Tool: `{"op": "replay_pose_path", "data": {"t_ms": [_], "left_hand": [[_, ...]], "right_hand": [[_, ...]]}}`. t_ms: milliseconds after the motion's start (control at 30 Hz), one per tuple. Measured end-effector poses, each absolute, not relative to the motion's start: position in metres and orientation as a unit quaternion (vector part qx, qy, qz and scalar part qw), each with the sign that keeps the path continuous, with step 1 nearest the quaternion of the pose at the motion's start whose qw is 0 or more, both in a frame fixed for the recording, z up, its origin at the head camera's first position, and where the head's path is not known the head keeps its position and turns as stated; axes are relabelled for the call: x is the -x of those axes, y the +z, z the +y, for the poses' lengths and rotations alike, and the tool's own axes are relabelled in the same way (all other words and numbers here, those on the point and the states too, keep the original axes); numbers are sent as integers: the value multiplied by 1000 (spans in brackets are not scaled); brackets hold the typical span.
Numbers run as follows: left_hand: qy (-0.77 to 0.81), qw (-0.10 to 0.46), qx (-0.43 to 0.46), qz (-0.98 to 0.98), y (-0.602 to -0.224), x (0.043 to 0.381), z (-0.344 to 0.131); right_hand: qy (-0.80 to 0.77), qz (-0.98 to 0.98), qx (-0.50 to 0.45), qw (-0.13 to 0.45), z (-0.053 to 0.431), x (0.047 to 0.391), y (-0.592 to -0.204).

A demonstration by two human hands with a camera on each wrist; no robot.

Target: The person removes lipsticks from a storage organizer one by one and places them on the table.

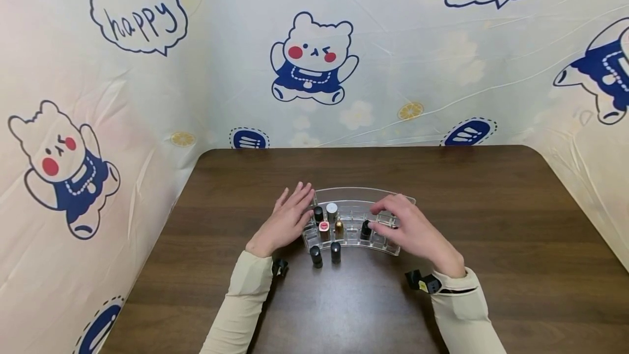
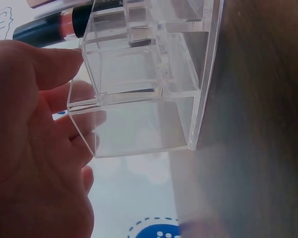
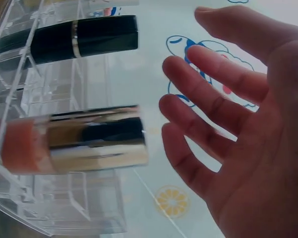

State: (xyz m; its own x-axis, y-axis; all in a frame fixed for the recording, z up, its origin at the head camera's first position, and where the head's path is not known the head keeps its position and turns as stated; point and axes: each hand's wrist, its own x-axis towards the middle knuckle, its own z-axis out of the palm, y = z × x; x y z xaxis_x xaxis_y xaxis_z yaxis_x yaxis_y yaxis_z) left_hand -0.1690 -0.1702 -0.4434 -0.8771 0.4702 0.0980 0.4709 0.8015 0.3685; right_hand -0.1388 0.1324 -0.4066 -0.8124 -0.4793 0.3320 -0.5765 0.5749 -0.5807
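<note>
A clear tiered lipstick organizer [image 1: 354,239] with a curved front stands mid-table. My left hand [image 1: 285,220] holds its left end; in the left wrist view the thumb touches the clear wall and the fingertips show behind it. A black tube with a pinkish band [image 2: 67,25] sits near that thumb. My right hand [image 1: 413,228] hovers over the organizer's right part, holding nothing, its fingers spread. Nearest to it is a black lipstick [image 1: 366,229]. The right wrist view shows a black lipstick with a gold ring [image 3: 84,38] and a gold-capped tube [image 3: 99,139], both in slots.
Two dark-capped tubes [image 1: 316,257] [image 1: 336,253] stand on the brown table [image 1: 363,310] before the organizer. Its left part also holds a white-capped tube [image 1: 331,212], a black-capped tube [image 1: 318,213], a red-topped tube [image 1: 324,228] and a gold one [image 1: 339,228]. Printed cloth hangs around.
</note>
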Motion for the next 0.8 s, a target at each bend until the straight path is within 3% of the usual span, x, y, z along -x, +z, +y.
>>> {"op": "replay_pose_path", "data": {"t_ms": [400,800], "left_hand": [[-190,-12,239,-952,-443,168,-168],[-189,-13,235,-953,-444,168,-168]], "right_hand": [[324,-899,-293,7,127,137,-412],[299,-910,-289,14,123,138,-417]]}}
